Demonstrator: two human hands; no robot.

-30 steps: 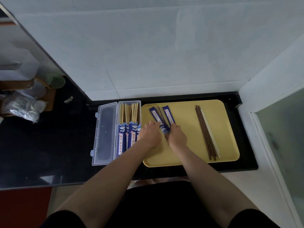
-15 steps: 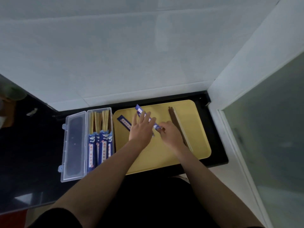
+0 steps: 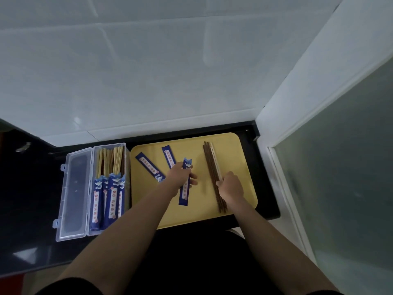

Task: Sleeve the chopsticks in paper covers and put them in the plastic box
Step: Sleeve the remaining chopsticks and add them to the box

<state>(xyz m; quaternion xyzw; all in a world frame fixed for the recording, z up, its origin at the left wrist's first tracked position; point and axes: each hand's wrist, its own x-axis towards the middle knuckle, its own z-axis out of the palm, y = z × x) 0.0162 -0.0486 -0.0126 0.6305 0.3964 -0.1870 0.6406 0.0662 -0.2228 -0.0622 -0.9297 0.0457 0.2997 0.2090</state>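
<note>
On the far left sits the clear plastic box (image 3: 110,188) with its lid (image 3: 73,193) flipped open beside it. Inside the box are chopsticks already in blue paper covers, with their pale wood ends sticking out at the top.

Next comes the yellow tray (image 3: 148,209). Two blue paper covers lie flat on it, one slanted (image 3: 148,166) near the box and one (image 3: 168,156) a bit to its right.

The left hand (image 3: 179,177) holds a third paper cover (image 3: 185,185) by its middle, fingers curled round it. The cover is thin and very light. It looks like it would bend or crumple if squeezed hard, so a soft pinch near the open end seems best. Which end is open cannot be told from here.

To the right lies a bunch of dark chopsticks (image 3: 211,167), with a pale one along their right side. The right hand (image 3: 230,185) rests on them near their lower half, fingers curled over. Whether it has hold of one yet cannot be told. The sticks look stiff, smooth and light. They may roll or slip, so it seems wise to pinch a pair together near one end and slide the other end into the cover.
</note>
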